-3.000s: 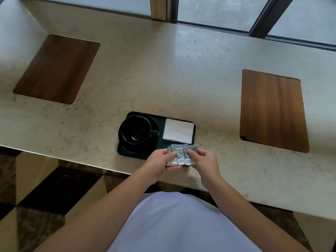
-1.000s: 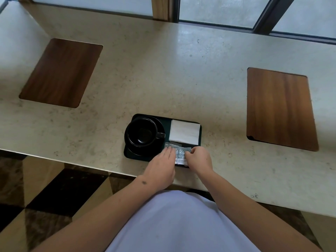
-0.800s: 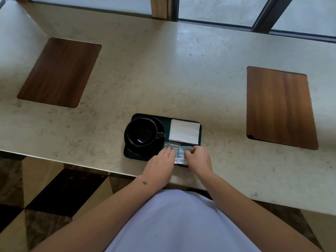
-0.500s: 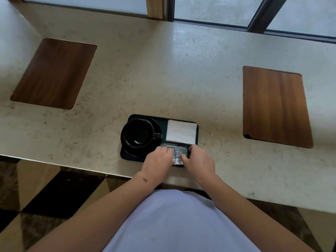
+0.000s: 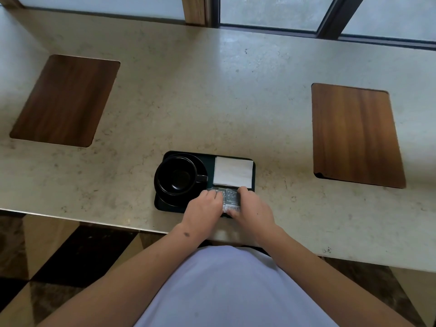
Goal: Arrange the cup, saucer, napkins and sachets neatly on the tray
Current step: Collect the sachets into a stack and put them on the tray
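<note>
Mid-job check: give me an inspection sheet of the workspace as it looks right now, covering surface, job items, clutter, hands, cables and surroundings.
Surface: pale stone counter, with two wooden inlay panels, left and right.
Tray: dark tray near the counter's front edge.
Cup and saucer: black cup upright on its saucer, on the tray's left part, handle pointing right.
Napkins: white napkins flat in the tray's far right corner.
Sachets: grey sachets side by side on the tray in front of the napkins, partly hidden by the fingers.
Hands: left hand and right hand press on the sachets.
Clutter: nothing seen.
Cables: nothing seen.
Surroundings: window frames behind, patterned floor below.
</note>
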